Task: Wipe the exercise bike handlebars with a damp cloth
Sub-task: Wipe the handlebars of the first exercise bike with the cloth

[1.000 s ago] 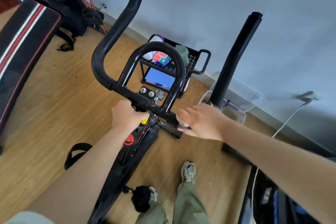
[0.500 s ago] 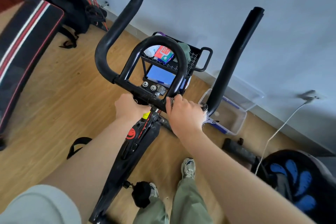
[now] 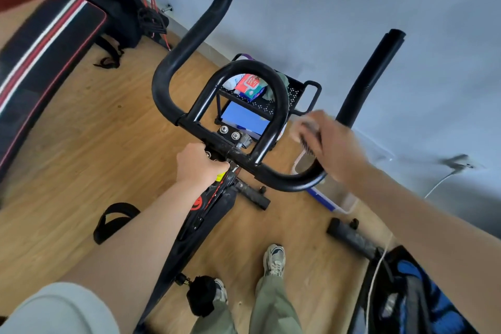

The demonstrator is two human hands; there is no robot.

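Left hand (image 3: 199, 164) closed in a fist around the centre of the black handlebars (image 3: 273, 173), beside the stem bolts. Right hand (image 3: 334, 149), motion-blurred, curled over the handlebars' right-hand bend where the bar turns upward; fingers clamp a pale cloth (image 3: 305, 130) against the bar. Cloth mostly hidden under the fingers. Small shelf cart (image 3: 295, 95) stands behind, against the wall.

Black shelf cart (image 3: 294, 95) by wall; padded bench (image 3: 40, 49) left.
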